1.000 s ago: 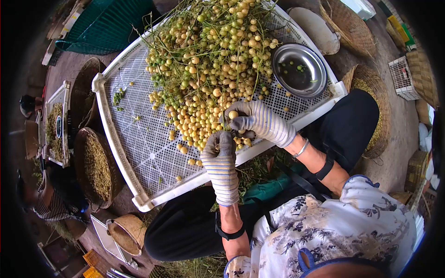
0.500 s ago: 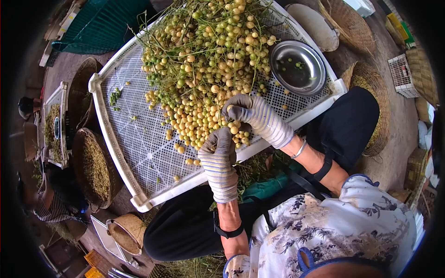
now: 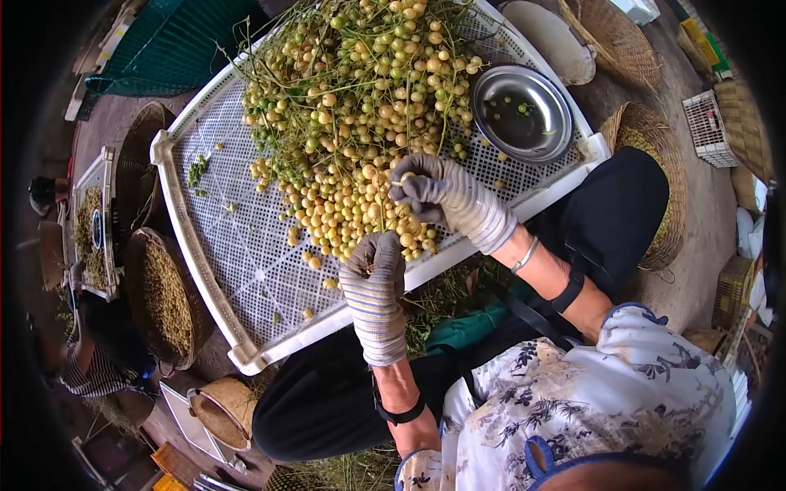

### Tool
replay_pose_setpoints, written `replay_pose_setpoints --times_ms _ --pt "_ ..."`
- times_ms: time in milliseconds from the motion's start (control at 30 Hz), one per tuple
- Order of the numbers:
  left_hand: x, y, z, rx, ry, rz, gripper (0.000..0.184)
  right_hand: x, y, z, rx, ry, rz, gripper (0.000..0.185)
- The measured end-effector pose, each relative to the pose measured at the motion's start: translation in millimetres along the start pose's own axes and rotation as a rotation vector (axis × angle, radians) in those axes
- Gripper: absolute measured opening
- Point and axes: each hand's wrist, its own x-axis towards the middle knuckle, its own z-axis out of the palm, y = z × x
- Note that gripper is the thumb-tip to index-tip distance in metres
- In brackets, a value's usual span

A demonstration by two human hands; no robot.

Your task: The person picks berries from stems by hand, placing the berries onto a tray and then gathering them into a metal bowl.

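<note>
My left hand [image 3: 372, 270], in a striped knit glove with grey fingers, is closed at the tray's near edge. A thin stem seems to rise from its fingertips. My right hand [image 3: 434, 195], gloved alike, pinches a small pale-yellow fruit at its fingertips, just above the loose fruits. Round yellow fruits [image 3: 336, 219] lie loose in front of both hands. Behind them is a big heap of stemmed fruit bunches [image 3: 360, 90], yellow and green. All of it rests on a white perforated tray [image 3: 237, 245] across my knees.
A steel bowl [image 3: 524, 143] with a few green fruits stands on the tray's right side. Wicker baskets of fruit flank me, one left [image 3: 168, 303] and one right [image 3: 667, 196]. A green basket [image 3: 164, 45] is at upper left. Another person [image 3: 102, 352] sits far left.
My hands have moved apart: the left has shifted slightly left and down, the right slightly up. The tray and heap appear a little further left and up in view.
</note>
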Motion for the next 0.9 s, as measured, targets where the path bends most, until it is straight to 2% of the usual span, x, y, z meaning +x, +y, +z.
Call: replay_pose_setpoints --times_ms 33,67,167,200,233,333,467,567,600,700,733,767,800,833,900 --pt "-0.2 -0.8 -1.0 -0.065 -0.006 -0.013 0.018 0.8 3.4 -0.9 0.121 0.067 0.000 0.037" --pt "-0.3 -1.2 -3.4 -0.129 -0.013 -0.026 0.018 1.1 -2.1 -7.8 0.088 -0.011 0.009 0.033" --pt "-2.0 -1.4 -12.5 -0.262 -0.055 -0.011 0.015 -6.1 -11.7 -13.9 0.001 0.063 0.071 0.034" --pt "-2.5 0.6 -13.3 -0.284 -0.059 -0.017 0.015 -6.5 -10.1 -21.4 0.060 -0.067 0.127 0.030" --pt "-2.7 2.0 -13.7 -0.306 -0.063 -0.023 0.015 -5.1 -6.1 -20.3 0.031 -0.093 0.143 0.033" --pt "-1.8 6.7 -12.5 -0.164 -0.034 -0.019 0.016 -4.5 3.9 -10.2 0.002 -0.136 0.207 0.043" --pt "1.2 4.5 -10.4 0.059 -0.029 0.050 0.014 -4.0 -2.4 -4.3 -0.139 -0.157 0.186 0.050" --pt "2.1 2.7 -4.7 0.005 0.057 0.006 0.013 -1.6 0.7 -6.0 -0.101 -0.162 0.163 0.041" --pt "6.6 -2.2 -10.1 0.082 -0.001 0.064 0.014 -2.7 0.4 -4.4 -0.080 -0.110 0.182 0.037" --pt "7.1 -6.0 -4.9 0.010 0.014 0.069 0.015 -6.4 -1.4 4.4 0.041 0.042 0.235 0.026" --pt "5.9 -6.2 -5.3 -0.161 -0.032 -0.017 0.016 -5.6 -1.3 7.3 0.121 0.087 0.250 0.022" --pt "4.4 -5.9 -6.6 -0.220 -0.067 -0.013 0.016 -5.1 -1.3 8.7 0.200 0.132 0.264 0.019" --pt "2.8 -4.9 -8.3 -0.278 -0.103 -0.009 0.016 0.3 4.2 -4.7 0.271 0.002 0.210 0.021" --pt "2.2 -3.7 -8.7 -0.337 -0.139 -0.005 0.017 -1.2 7.5 -17.3 0.136 -0.002 0.172 0.024" --pt "1.7 -2.5 -0.3 -0.263 0.041 0.012 0.017 -4.9 1.8 -18.9 -0.131 -0.016 0.098 0.030"
